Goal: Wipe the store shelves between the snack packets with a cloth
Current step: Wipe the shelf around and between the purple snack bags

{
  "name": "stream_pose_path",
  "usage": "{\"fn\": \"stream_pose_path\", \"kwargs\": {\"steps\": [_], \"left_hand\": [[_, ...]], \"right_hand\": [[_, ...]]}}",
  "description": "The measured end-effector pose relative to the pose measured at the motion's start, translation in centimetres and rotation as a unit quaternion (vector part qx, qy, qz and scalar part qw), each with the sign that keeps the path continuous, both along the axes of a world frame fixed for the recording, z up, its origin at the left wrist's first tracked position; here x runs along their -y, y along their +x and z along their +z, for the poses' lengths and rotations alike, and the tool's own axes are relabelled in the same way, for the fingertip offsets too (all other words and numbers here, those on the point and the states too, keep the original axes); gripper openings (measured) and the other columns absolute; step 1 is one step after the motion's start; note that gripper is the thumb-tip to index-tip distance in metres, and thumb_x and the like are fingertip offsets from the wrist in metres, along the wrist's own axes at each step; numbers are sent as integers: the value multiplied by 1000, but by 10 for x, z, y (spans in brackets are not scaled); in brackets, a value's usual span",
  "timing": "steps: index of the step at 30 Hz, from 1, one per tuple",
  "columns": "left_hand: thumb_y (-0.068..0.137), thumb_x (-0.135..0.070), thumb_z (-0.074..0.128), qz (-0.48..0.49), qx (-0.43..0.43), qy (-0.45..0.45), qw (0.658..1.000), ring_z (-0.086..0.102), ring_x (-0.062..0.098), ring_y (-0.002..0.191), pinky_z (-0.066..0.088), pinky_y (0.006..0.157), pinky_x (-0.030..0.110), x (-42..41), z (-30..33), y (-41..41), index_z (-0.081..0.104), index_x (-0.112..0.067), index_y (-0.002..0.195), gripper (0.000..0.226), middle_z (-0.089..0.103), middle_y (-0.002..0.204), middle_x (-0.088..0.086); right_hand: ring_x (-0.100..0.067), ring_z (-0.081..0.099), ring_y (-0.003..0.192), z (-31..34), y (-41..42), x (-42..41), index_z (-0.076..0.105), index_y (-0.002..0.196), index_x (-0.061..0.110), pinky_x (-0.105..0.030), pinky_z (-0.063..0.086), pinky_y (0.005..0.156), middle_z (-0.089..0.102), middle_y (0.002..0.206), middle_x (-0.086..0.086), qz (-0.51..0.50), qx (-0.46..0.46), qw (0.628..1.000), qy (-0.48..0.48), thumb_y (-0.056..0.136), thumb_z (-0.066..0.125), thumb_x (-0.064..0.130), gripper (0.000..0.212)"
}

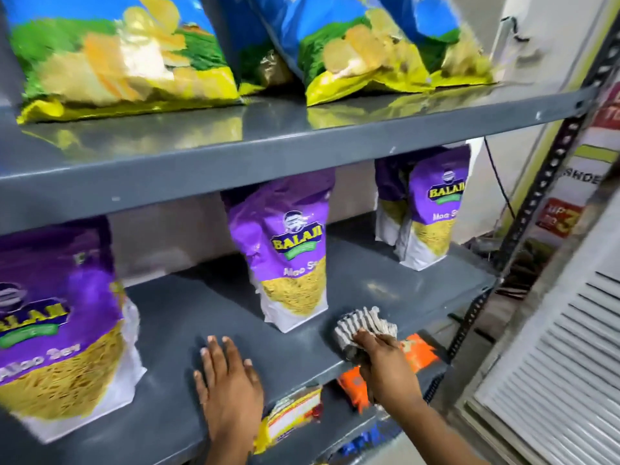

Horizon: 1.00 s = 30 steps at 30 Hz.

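Note:
My right hand [385, 360] grips a grey-and-white striped cloth [364, 325] and presses it on the front of the grey middle shelf [188, 317], just right of the middle purple snack packet [288, 260]. Flat on the same shelf rests my left hand [228, 387], fingers spread, between that packet and the big purple packet at the left [57, 327]. Another pair of purple packets [426, 203] stands at the shelf's far right.
On the upper shelf [302, 139] lie blue, green and yellow chip bags [117, 52]. Orange and yellow packets [419, 354] sit on the shelf below. A perforated black upright [536, 203] bounds the rack at the right, beside a white louvred panel [563, 357].

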<state>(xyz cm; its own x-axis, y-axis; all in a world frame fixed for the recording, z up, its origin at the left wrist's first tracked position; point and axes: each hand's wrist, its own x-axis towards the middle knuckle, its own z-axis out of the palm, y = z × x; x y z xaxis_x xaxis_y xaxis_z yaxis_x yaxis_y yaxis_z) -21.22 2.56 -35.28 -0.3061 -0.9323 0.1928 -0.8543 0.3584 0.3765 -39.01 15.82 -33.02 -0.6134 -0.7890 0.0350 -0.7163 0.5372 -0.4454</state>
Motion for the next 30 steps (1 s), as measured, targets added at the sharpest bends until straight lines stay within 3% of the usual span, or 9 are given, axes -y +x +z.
{"fn": "stream_pose_path", "kwargs": {"steps": [4, 7, 9, 12, 15, 20, 24, 27, 30], "left_hand": [[80, -14, 46, 71, -18, 67, 995, 50, 58, 108, 35, 84, 74, 8, 0, -35, 53, 18, 112, 45, 50, 121, 41], [78, -27, 27, 66, 26, 105, 992, 54, 55, 104, 35, 83, 74, 8, -8, -44, 56, 16, 109, 60, 55, 118, 38], [79, -29, 25, 95, 31, 82, 992, 49, 50, 115, 31, 93, 69, 8, -6, -46, 54, 11, 117, 63, 51, 127, 33], [82, -26, 26, 123, 33, 73, 989, 34, 42, 131, 22, 105, 60, 7, 0, -46, 43, 5, 130, 59, 39, 141, 25], [94, -25, 25, 123, 60, 78, 988, 19, 32, 140, 15, 112, 52, 6, 1, -46, 27, -4, 140, 51, 24, 152, 15], [96, -26, 25, 118, 66, 81, 987, 11, 27, 142, 12, 114, 47, 2, 4, -43, 19, -7, 143, 52, 16, 154, 11], [96, -28, 21, 117, 77, 85, 987, 8, 24, 142, 11, 114, 44, 4, 7, -45, 14, -9, 144, 52, 11, 156, 8], [93, -32, 15, 121, 85, 72, 986, 14, 26, 141, 14, 113, 47, 5, 3, -45, 20, -8, 143, 55, 18, 154, 10], [80, -37, 10, 132, 76, 68, 986, 35, 34, 133, 27, 105, 54, 6, 2, -47, 41, -2, 133, 71, 40, 143, 18]], "right_hand": [[-24, 67, 101, -5, 7, 13, 59, 104, 26, -31, 40, 91, 72, 105, 0, 49, 36, 994, -93, 69, 42, 23, 39], [-12, 55, 110, -20, -4, 7, 52, 111, 38, -35, 25, 99, 70, 111, 19, 155, -61, 986, -8, 36, 65, 43, 76], [-14, 44, 114, -28, -34, -1, 51, 116, 36, -42, 19, 103, 69, 116, 16, 168, -103, 980, 31, 30, 69, 47, 88], [-20, 61, 109, -24, -77, -5, 54, 116, 33, -39, 51, 91, 69, 116, 12, 136, -139, 980, 48, 36, 69, 26, 82], [-22, 63, 110, -2, -86, 14, 62, 114, 30, -34, 56, 84, 68, 116, 8, 91, -56, 994, -24, 57, 56, 3, 63], [-9, 72, 93, -6, -44, 20, 72, 97, 38, -33, 60, 71, 74, 102, 20, 214, -106, 970, 41, 28, 78, 36, 70], [-22, 41, 135, 33, -84, 29, 41, 137, 31, -39, 37, 108, 40, 148, 6, 194, -54, 976, 83, 84, 47, 10, 57], [-34, 50, 123, 61, -131, 71, 43, 134, 23, -41, 43, 100, 49, 139, -16, 71, 13, 991, 113, 89, 40, 12, 47], [-39, 54, 115, 66, -147, 132, 50, 128, 17, -43, 47, 93, 59, 125, -21, 60, -12, 998, 16, 82, 44, 5, 47]]}}
